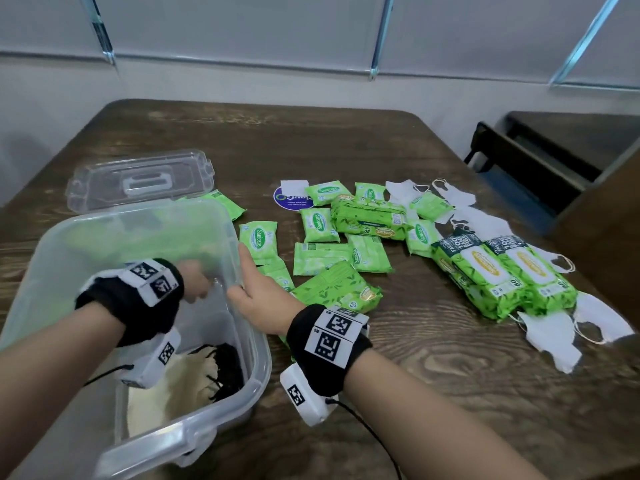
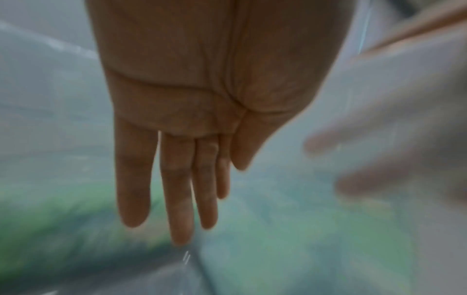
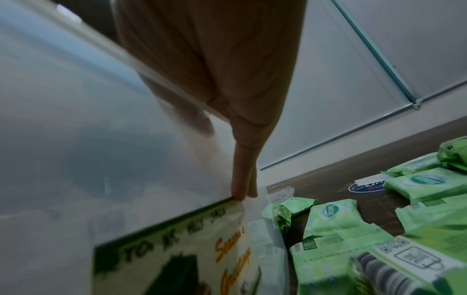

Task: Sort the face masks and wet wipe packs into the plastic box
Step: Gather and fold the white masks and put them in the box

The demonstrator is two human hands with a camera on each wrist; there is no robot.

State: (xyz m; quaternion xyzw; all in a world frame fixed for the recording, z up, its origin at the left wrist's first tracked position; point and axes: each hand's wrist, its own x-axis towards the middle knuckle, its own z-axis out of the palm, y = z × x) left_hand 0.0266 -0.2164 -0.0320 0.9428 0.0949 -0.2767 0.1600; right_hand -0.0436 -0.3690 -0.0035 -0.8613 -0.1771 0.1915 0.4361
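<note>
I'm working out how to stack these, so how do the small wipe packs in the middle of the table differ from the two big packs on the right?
The small wipe packs are flat, pale green pouches strewn singly at mixed angles. The two big packs are thick, darker leaf-printed blocks with a yellow-and-white top label, lying side by side and parallel. The small packs rest on bare table; the big packs lie partly over white face masks. All are green and not yet in the plastic box.
</note>
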